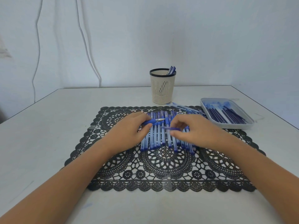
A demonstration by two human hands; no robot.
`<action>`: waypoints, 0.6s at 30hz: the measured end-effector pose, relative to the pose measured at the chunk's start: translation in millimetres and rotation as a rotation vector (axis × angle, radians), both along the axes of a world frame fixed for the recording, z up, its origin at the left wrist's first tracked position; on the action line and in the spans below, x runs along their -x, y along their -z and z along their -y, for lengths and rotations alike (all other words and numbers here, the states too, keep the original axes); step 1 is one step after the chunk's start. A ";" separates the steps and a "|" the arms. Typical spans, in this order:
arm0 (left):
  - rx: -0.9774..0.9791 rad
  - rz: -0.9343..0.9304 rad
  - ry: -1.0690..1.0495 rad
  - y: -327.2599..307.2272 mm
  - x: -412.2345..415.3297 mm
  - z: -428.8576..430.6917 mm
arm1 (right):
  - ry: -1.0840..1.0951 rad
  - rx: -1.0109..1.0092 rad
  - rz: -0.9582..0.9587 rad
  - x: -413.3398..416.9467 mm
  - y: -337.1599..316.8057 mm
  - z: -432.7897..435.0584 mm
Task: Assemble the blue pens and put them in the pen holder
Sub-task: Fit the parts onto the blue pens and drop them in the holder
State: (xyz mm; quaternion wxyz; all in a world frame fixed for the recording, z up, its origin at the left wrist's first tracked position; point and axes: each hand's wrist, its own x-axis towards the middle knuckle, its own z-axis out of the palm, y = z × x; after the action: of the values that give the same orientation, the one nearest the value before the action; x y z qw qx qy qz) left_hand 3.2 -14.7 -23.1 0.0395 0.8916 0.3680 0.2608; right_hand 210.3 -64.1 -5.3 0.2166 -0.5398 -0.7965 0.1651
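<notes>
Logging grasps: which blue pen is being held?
The blue plastic pen with the bare metal tip, gripped crosswise by the left hand; the row of pens beneath lies on the black lace mat.

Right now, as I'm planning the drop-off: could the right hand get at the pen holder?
Probably yes. The pen holder stands upright just beyond the loose pens, with nothing tall between it and the right hand, though that hand pinches a blue piece.
</notes>
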 end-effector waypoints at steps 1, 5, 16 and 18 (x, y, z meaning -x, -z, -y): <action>0.000 -0.008 0.010 -0.4 -0.2 0.6 | 0.045 -0.026 -0.043 -4.0 -1.1 -1.9; 0.004 -0.035 0.018 0.1 -0.9 2.1 | 0.147 -0.108 -0.153 -12.3 -1.3 -6.2; 0.009 -0.020 0.037 0.7 -2.5 2.9 | 0.083 -0.091 -0.199 -7.5 3.5 -7.6; 0.010 -0.007 0.051 0.2 -3.5 3.9 | 0.073 -0.095 -0.202 -6.1 4.5 -7.4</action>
State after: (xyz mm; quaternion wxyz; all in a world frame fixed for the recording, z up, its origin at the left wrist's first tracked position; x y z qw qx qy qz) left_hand 6.8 -18.5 -23.3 0.0494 0.9014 0.3466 0.2549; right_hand 216.4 -56.6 -9.8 0.3271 -0.5382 -0.7573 0.1729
